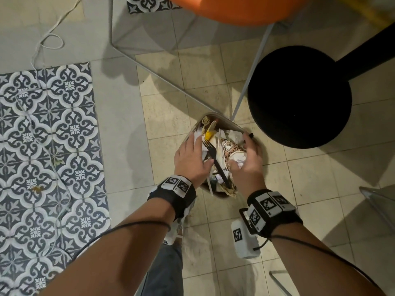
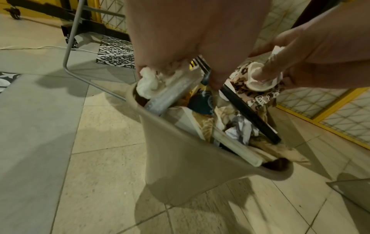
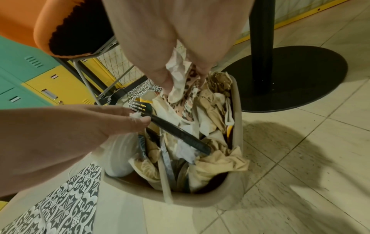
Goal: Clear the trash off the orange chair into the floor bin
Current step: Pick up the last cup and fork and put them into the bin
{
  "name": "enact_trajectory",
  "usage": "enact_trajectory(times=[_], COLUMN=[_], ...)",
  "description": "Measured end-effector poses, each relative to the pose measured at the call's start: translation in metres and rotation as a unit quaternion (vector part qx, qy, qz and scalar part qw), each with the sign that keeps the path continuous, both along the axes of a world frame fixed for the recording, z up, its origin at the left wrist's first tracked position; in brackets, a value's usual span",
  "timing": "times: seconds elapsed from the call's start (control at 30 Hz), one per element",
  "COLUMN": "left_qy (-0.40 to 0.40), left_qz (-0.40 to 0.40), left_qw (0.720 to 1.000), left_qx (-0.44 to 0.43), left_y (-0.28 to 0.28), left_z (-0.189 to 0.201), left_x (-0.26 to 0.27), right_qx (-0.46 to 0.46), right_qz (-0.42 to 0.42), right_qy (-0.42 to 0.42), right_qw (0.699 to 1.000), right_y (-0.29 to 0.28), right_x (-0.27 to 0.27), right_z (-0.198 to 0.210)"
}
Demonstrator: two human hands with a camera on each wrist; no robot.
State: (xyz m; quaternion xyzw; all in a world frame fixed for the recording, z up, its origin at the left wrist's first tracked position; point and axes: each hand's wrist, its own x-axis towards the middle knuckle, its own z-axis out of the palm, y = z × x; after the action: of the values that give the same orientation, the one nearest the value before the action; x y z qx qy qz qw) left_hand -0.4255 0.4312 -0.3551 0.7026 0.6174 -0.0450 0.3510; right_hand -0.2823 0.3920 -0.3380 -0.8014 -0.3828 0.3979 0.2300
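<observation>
A beige floor bin (image 1: 230,123) stands on the tiles, heaped with paper, wrappers and a black plastic fork (image 1: 214,163) that lies across the top. My left hand (image 1: 203,151) is over the bin's left side. Its fingers and thumb pinch a white tissue (image 3: 137,115) beside the fork (image 3: 176,131). My right hand (image 1: 242,153) is over the right side, fingers curled round a crumpled white paper (image 3: 178,76) on a leopard-print wrapper (image 3: 188,109). The orange chair (image 1: 235,9) is at the top edge; its seat top is out of view.
A black round table base (image 1: 299,97) sits just right of the bin. The chair's grey metal legs (image 1: 250,77) come down behind the bin. Patterned tiles (image 1: 47,146) and a white cable (image 1: 42,43) lie to the left. Teal and yellow lockers (image 3: 30,79) stand behind the chair.
</observation>
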Motion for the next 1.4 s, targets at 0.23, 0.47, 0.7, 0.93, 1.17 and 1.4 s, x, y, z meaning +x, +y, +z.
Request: enact_trajectory(times=[0.23, 0.47, 0.7, 0.93, 1.17, 1.4], left_qy=[-0.021, -0.024, -0.037, 0.006, -0.019, -0.117], left_qz=[0.009, -0.050, -0.022, -0.045, -0.069, -0.131], left_qw=[1.000, 0.998, 0.998, 0.999, 0.995, 0.973], left_qx=[0.019, -0.041, -0.042, 0.031, 0.068, 0.150], left_y=[0.001, 0.008, -0.001, 0.002, -0.003, -0.026], left_z=[0.008, 0.014, 0.014, 0.016, 0.022, 0.053], left_x=[-0.003, -0.002, -0.001, -0.003, -0.002, 0.014], right_qx=[0.004, -0.032, -0.025, -0.060, -0.015, 0.066], right_qz=[-0.017, 0.016, 0.017, 0.013, 0.011, 0.016], right_qy=[0.043, 0.014, 0.000, -0.009, -0.002, 0.034], right_qw=[0.999, 0.999, 1.000, 0.998, 1.000, 0.997], right_y=[-0.006, -0.007, -0.019, -0.020, -0.038, -0.063], right_x=[0.006, 0.009, 0.011, 0.011, 0.007, 0.016], right_z=[0.000, 0.015, 0.020, 0.015, 0.008, 0.040])
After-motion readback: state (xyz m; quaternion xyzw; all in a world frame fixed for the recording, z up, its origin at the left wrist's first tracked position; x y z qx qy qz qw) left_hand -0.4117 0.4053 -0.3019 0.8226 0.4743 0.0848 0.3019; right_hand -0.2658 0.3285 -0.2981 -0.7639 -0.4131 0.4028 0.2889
